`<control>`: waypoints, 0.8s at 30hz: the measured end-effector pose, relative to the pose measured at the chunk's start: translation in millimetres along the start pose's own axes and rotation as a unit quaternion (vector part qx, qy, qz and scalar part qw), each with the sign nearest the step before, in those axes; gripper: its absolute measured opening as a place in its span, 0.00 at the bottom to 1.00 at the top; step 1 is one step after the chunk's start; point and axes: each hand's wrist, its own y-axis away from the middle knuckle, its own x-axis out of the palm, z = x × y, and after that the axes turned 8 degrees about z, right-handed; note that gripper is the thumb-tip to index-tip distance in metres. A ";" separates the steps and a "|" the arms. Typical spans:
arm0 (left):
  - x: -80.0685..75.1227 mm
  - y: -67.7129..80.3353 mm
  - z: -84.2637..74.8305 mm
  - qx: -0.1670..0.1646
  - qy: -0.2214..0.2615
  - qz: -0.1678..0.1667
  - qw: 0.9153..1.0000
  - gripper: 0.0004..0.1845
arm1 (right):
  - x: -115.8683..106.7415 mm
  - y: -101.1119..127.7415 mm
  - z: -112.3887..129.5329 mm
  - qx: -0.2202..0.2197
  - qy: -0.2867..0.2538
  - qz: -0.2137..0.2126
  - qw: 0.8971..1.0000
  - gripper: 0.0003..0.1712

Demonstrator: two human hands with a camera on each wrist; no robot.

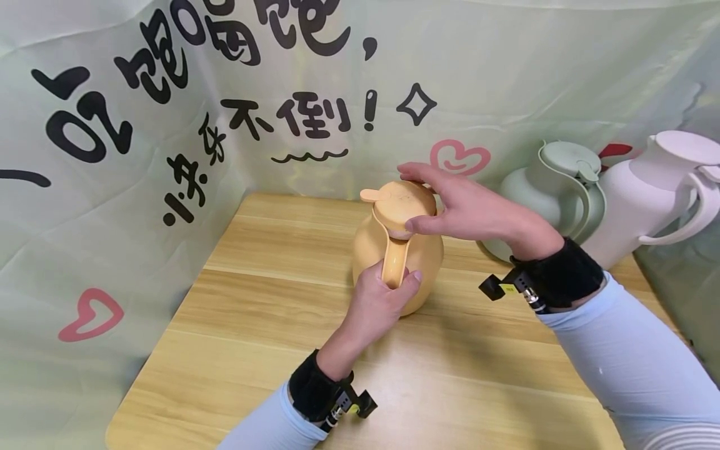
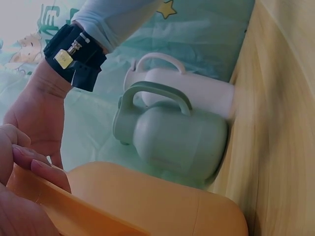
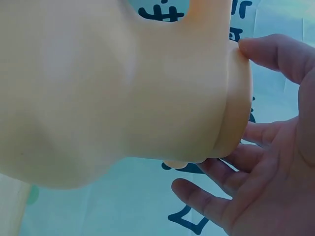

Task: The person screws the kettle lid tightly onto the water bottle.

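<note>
An orange vacuum jug stands upright on the wooden table, its handle towards the person. My left hand grips the handle from the near side. Over the top, my right hand holds the round orange lid by its rim. In the right wrist view, the thumb touches one side of the lid and the fingers reach round the other. The lid sits on the jug's neck, and a small tab sticks out to the left. The left wrist view shows the left fingers curled around the handle.
To the right stand a green jug and, beside it, a pale pinkish-white jug, both with handles. A printed cloth with dark lettering and pink hearts hangs behind and left of the table.
</note>
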 end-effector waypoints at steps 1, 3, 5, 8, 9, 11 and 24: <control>0.0 0.0 0.0 0.000 0.000 0.000 1.000 0.13 | 0.4 -0.3 -0.4 -0.001 0.003 -0.003 1.000 0.49; 0.0 -0.3 0.2 0.000 -0.002 0.001 1.000 0.13 | 1.3 -1.0 -0.7 -0.002 0.006 -0.012 1.000 0.49; -0.1 -0.3 0.2 0.000 -0.002 0.001 1.000 0.13 | 2.7 -1.9 -1.1 -0.001 0.009 -0.021 1.000 0.50; 0.0 -0.3 0.2 -0.002 -0.004 0.000 1.000 0.13 | 5.6 -3.3 -1.5 0.007 0.019 -0.036 0.999 0.53; 0.0 -0.2 0.1 -0.003 -0.004 -0.001 1.000 0.13 | 6.9 -3.7 -1.4 0.012 0.025 -0.041 0.999 0.54; 0.0 -0.1 -0.3 -0.004 -0.004 -0.001 1.000 0.13 | 9.7 -4.5 -1.3 0.023 0.039 -0.052 0.998 0.55; 0.7 0.5 -2.7 -0.004 -0.013 -0.002 1.000 0.13 | 22.5 -1.6 4.5 0.058 0.097 -0.103 0.988 0.62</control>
